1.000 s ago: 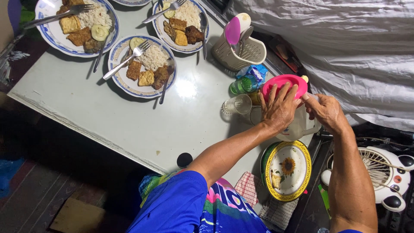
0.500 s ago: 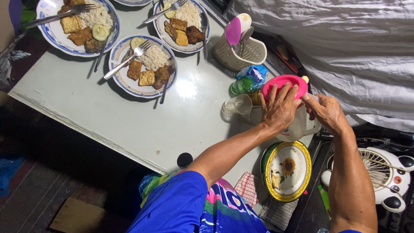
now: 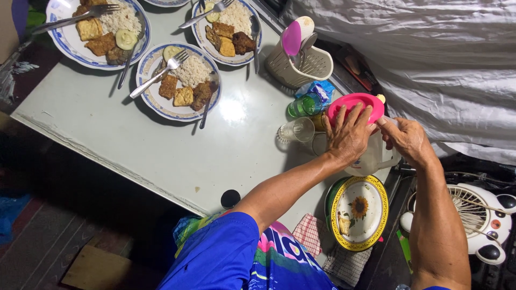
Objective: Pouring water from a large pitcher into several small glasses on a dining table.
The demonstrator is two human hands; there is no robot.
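Observation:
My left hand lies flat over a pink lid on top of a clear plastic jug at the table's right edge, fingers spread on the lid. My right hand grips the jug's handle side, thumb near the lid's rim. A clear drinking glass stands just left of the jug, and a green bottle lies behind it.
Three plates of rice and fried pieces with forks and spoons sit at the far side of the pale table. A beige utensil holder, a yellow-rimmed sunflower plate, a small white fan and a grey cloth surround the jug.

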